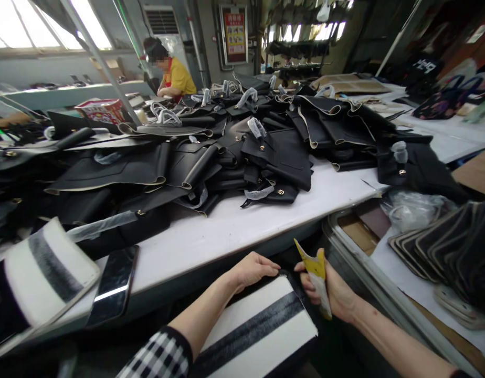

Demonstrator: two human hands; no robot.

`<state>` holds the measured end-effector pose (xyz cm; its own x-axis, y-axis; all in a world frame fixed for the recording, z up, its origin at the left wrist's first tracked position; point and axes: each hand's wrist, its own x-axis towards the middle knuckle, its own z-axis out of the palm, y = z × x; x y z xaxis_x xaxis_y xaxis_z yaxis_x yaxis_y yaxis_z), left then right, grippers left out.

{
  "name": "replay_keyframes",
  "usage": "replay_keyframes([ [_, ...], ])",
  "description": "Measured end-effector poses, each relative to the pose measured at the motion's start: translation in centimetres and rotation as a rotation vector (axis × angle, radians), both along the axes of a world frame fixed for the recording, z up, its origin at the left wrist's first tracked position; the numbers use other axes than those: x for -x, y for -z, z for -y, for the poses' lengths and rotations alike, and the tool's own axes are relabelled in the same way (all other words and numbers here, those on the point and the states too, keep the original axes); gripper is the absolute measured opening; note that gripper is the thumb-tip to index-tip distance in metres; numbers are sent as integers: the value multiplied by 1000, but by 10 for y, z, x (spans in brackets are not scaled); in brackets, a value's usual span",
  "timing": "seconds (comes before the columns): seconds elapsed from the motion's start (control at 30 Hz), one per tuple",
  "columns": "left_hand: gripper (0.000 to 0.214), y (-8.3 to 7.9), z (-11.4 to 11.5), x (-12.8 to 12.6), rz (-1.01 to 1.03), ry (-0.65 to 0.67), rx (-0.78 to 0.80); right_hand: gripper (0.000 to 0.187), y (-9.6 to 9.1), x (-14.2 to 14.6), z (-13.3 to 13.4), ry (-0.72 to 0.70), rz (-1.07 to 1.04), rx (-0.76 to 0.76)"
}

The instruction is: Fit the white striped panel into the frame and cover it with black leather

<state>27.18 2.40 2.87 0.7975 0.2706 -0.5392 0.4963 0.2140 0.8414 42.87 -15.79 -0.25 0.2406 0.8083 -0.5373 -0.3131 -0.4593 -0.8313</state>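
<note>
White rectangular panel with broad black stripe [262, 331] lay 6 o'clock of left hand [252, 272], stripe running 8-to-2. Left hand was nearer, at panel's far edge; grip unclear. Right hand [336, 295], panel's 2 o'clock, clamped pointed yellow-and-white tool [316, 273]. Beyond, 12 o'clock: black leather-look bags [284, 157] covered white counter [227, 223].

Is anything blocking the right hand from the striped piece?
Nothing visible: the right hand, holding a yellow-and-white object, is beside the striped piece; the left hand is at its far edge.
</note>
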Motion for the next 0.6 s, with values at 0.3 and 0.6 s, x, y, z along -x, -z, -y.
replay_keyframes([
  [0.3, 28, -9, 5, -2, 45, 38, -17, 46, -3, 30, -19, 163, -210, -85],
  [0.6, 33, 1, 4, -2, 51, 171, -286, 32, 3, 27, -29, 87, -109, -37],
])
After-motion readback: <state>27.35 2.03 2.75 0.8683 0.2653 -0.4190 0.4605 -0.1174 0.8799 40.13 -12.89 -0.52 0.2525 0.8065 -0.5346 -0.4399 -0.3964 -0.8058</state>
